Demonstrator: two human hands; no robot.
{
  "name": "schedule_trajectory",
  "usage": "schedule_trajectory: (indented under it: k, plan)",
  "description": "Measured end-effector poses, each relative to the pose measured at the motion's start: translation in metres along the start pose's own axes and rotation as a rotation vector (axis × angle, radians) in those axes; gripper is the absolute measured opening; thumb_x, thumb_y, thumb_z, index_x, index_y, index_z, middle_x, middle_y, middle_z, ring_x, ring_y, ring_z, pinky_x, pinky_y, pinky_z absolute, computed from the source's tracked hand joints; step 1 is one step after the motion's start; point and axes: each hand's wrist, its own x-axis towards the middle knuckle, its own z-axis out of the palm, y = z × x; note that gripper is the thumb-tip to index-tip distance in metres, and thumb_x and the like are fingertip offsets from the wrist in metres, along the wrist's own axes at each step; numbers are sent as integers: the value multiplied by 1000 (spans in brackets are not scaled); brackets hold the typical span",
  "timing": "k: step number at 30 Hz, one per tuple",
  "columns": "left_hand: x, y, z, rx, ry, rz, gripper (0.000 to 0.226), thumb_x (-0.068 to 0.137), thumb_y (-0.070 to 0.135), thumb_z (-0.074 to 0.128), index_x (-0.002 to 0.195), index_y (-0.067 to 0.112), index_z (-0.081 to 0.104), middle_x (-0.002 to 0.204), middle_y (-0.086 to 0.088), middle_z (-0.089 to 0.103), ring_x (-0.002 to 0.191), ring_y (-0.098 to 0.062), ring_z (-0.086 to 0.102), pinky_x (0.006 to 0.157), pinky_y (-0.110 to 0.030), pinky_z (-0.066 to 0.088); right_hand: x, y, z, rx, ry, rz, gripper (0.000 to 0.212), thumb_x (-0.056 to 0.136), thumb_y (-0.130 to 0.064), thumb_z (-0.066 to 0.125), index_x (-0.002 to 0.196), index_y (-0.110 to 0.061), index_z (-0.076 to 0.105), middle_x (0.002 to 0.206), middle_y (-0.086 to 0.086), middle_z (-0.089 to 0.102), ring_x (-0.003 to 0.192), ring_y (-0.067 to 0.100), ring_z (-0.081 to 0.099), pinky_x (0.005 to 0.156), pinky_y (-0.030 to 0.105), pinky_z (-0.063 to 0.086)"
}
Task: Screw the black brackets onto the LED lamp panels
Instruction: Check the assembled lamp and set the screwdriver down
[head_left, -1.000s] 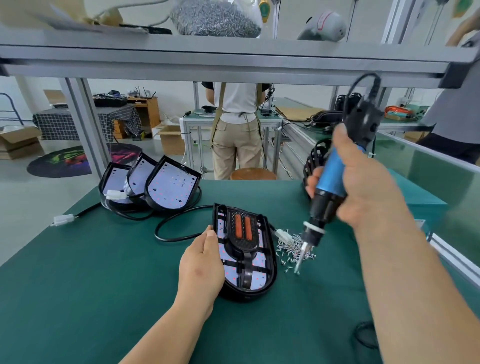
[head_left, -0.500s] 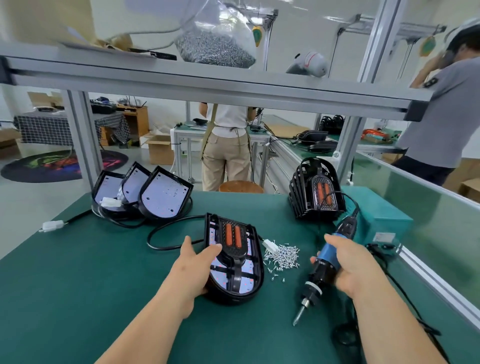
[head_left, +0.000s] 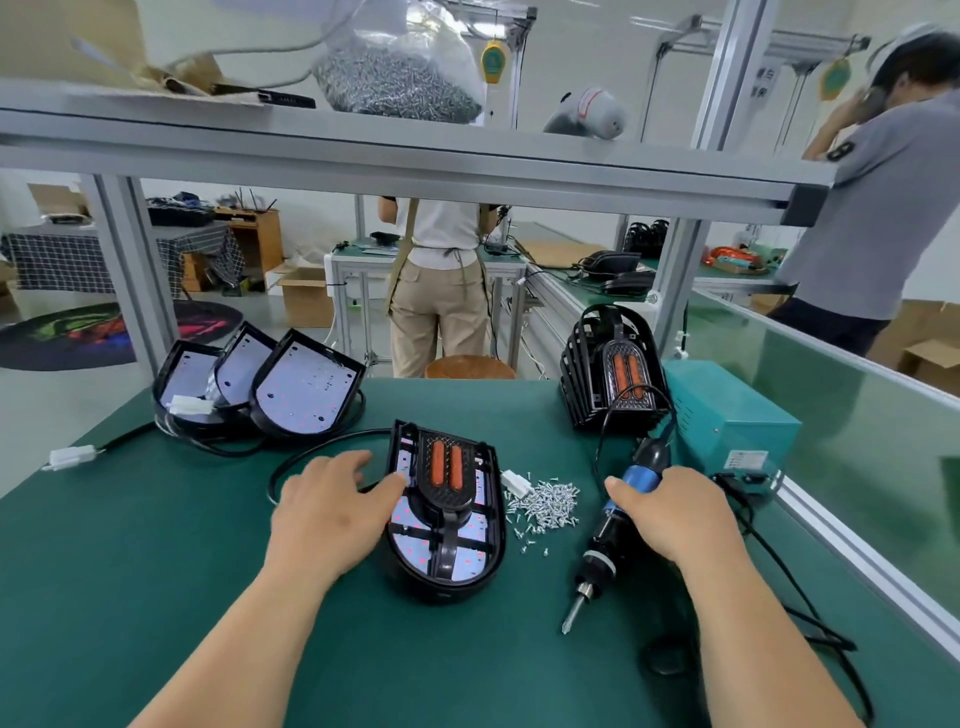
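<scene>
On the dark green bench mat (head_left: 130, 597), far left, a white plastic cable connector (head_left: 70, 458) lies at the end of a black lead. Behind it, three black-rimmed LED lamp panels (head_left: 306, 387) lean one against the next, pale faces showing. Nearer the middle, the person's left hand (head_left: 332, 512) is slack, fingers spread and straight. Its thumb touches the left rim of another black-rimmed lamp panel (head_left: 467, 564), which lies flat on the mat. A black plastic bracket with two orange strips (head_left: 445, 470) sits on that panel's face. Just to the right is a loose heap of small silver screws (head_left: 545, 506). The right hand (head_left: 675, 514) is wrapped round a blue-and-black electric screwdriver (head_left: 605, 540), tilted with its bit pointing down at the mat, apart from the panel. At the back right a stack of black brackets (head_left: 613, 379) stands beside a teal metal box (head_left: 727, 415).
</scene>
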Motion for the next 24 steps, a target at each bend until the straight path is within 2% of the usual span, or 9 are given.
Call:
schedule_trajectory:
  k: [3,6,8,10,13,16,20,21,24]
  plan:
    - [0,-2,0,128,-152,-56,69,93,69,36,152,33,36,158,4,37,147,-22,30,120,-47,9,-2,1,-6,-45,21,-1,43,90,-56,58,85,-14,55,94,6,62,87,29,58,70,34,43]
    - [0,-1,2,148,-196,-30,64,95,66,32,152,37,34,159,6,36,147,-17,29,120,-48,-4,-14,-10,-10,35,178,-92,42,95,-49,56,120,-16,64,120,7,66,107,31,60,77,35,43]
    - [1,1,0,150,-212,-9,61,94,64,35,148,36,43,152,5,46,141,-18,38,121,-46,6,-27,-26,-8,130,229,-244,36,96,-42,55,124,-22,65,116,2,69,106,26,62,86,35,47]
    - [0,1,-3,57,-254,6,62,86,58,39,136,27,56,138,1,59,129,-21,50,117,-42,25,-41,-43,2,122,161,-416,28,96,-39,53,112,-23,71,103,-2,72,98,22,64,90,35,49]
    - [-6,5,-6,-48,-212,74,34,95,34,47,114,14,66,114,-7,69,111,-29,60,101,-42,46,-60,-58,23,30,35,-547,30,96,-36,50,86,-14,68,85,0,70,85,25,61,78,35,49]
    - [-11,9,-8,-169,-184,152,22,95,22,49,105,21,69,99,-5,73,100,-32,63,94,-45,51,-69,-63,32,27,-4,-598,39,95,-34,53,65,-10,49,65,3,56,70,27,51,65,37,43]
    - [-9,11,-6,-453,-130,146,65,76,32,52,140,19,53,135,0,64,127,-22,57,109,-46,44,-75,-65,29,41,-63,-582,49,95,-36,53,57,-10,37,55,2,40,54,20,37,48,32,26]
    - [-8,11,-4,-537,-94,134,68,74,30,52,141,20,53,137,0,62,129,-22,56,111,-47,43,-76,-66,28,47,-75,-575,51,96,-36,53,56,-11,33,53,2,37,51,18,32,47,28,23]
    - [-1,7,3,-829,8,99,46,79,-3,50,115,16,70,107,-3,76,101,-23,71,88,-40,58,-79,-69,27,100,-145,-548,53,96,-33,52,54,-8,32,52,7,38,52,21,29,52,37,30]
